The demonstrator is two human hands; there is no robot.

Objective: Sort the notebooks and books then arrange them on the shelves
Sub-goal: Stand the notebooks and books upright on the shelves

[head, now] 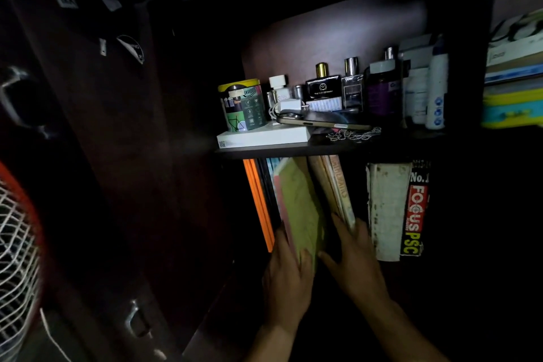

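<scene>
A yellow-green notebook [302,209] is standing slightly tilted on the dim lower shelf, between orange-edged books [258,203] on its left and leaning tan books [335,188] on its right. The left hand [286,279] is gripping its lower edge, fingers curled on the left cover and thumb on the front. The right hand [357,261] is pressing against the tan books with fingers straight and spread, apparently holding a gap open. Judged from here, the notebook is going in best if the right hand is keeping the gap wide while the left is sliding it straight back and upright, so no cover is catching. Further right, a worn white book [386,209] and a red-lettered guide [415,209] are standing upright. Overhead, the upper shelf [293,151] is carrying a printed tin [242,106], a phone [320,123] and perfume bottles [323,87].
</scene>
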